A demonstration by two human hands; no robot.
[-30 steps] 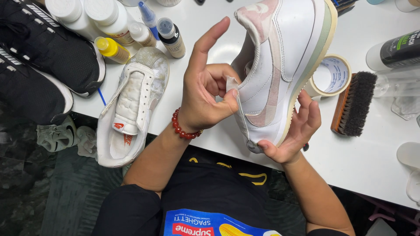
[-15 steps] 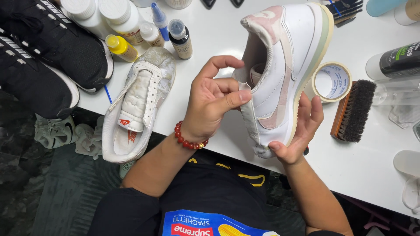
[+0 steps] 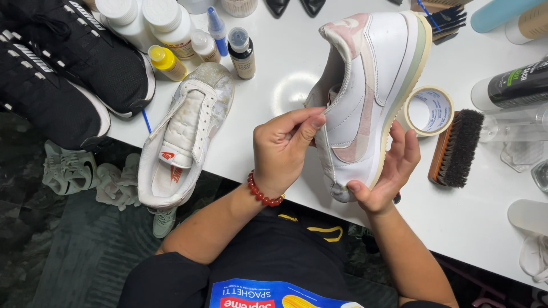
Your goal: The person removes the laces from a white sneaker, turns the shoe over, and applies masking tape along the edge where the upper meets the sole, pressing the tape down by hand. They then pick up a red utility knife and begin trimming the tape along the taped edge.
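A white and pale pink sneaker (image 3: 374, 85) is tilted on its side above the white table (image 3: 285, 63), sole turned to the right. My right hand (image 3: 388, 171) cups it from below at the toe end. My left hand (image 3: 282, 148), with a red bead bracelet on the wrist, pinches the edge of the shoe's opening between thumb and forefinger. A second white sneaker (image 3: 182, 137), without laces and with its tongue showing, lies flat at the table's front edge to the left.
Two black sneakers (image 3: 63, 68) lie at the far left. Several small bottles (image 3: 197, 40) stand at the back. A roll of tape (image 3: 429, 111) and a dark shoe brush (image 3: 459, 147) sit right of the held shoe. A black bottle (image 3: 514, 85) lies further right.
My left hand has closed from spread fingers into a pinch on the rim of the shoe's opening. The held shoe has shifted slightly up and to the right.
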